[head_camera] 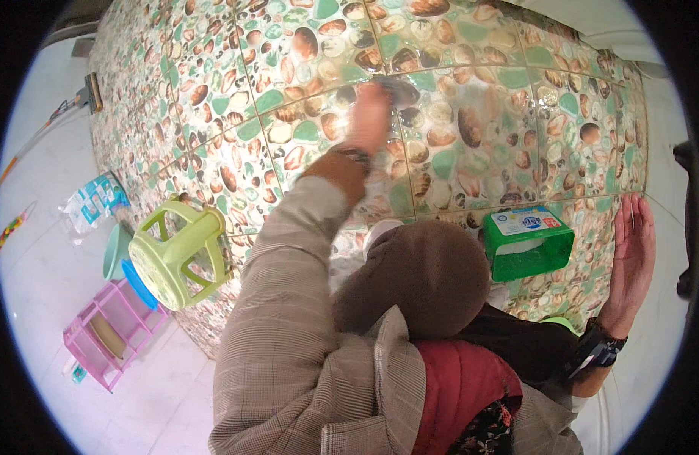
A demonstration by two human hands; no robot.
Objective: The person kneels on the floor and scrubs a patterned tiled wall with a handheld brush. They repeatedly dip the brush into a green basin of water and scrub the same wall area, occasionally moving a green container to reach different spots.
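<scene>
My left hand (375,116), blurred, reaches forward over wet pebble-patterned tiles (321,133). Its fingers are closed around a dark object (403,92), too blurred to identify, at the tile surface. A dark band circles that wrist. On the far right, my right hand (634,244) is flat with straight fingers and holds nothing; it lies at the border between the patterned tiles and a white surface, and a dark watch (604,348) is on its wrist. A green plastic container (531,256) with a printed label stands between my covered knee (429,278) and the right hand.
A light-green plastic stool (179,256) stands at left. Near it are a teal bowl (116,251), a blue round item (139,284), a pink plastic rack (113,333) and a blue-white plastic packet (99,199). A squeegee-like tool (93,92) is at upper left. White fixtures edge the upper right.
</scene>
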